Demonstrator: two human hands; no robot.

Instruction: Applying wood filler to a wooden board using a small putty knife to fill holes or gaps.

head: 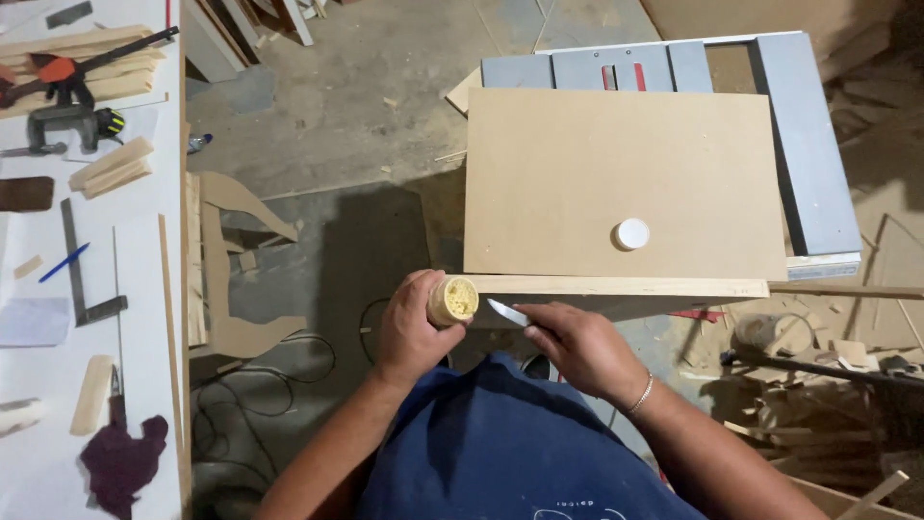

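- Concrete floor (366, 125) in a woodshop, dusty, with cables looping in the shadow under the person and offcuts piled at the right.
- White bench (144, 318) down the left edge, crowded: a clamp with orange grips (58, 72), stacked wood strips (111, 166), a metal try square (82, 270), a blue pen (64, 262), a dark red rag (123, 460).
- Table saw (808, 144), grey top, mostly hidden under a plain fibreboard panel (616, 173). The panel lies flat; its near edge is lined with a pale wood strip (616, 286).
- A small white lid (631, 233) sits on the panel, well apart from the hands.
- Left hand (412, 332) wrapped round a small open jar (452, 300), tilted so its mouth faces the right hand; yellowish paste shows inside. The jar is just below the panel's near left corner.
- Right hand (577, 347) pinched round the handle of a small putty knife (507, 312), its pale blade pointing at the jar mouth, near it but not yet inside.
- Risks, as I judge them:
  - the jar is held tipped over open floor and the person's lap; a loose grip or too deep a tilt could drop paste or the whole jar.
  - a thrust of the blade toward the gripping hand could nick the thumb by the rim.
  - with the lid off and lying far away, the paste may skin over or catch sawdust.
  - cables underfoot could snag a step.
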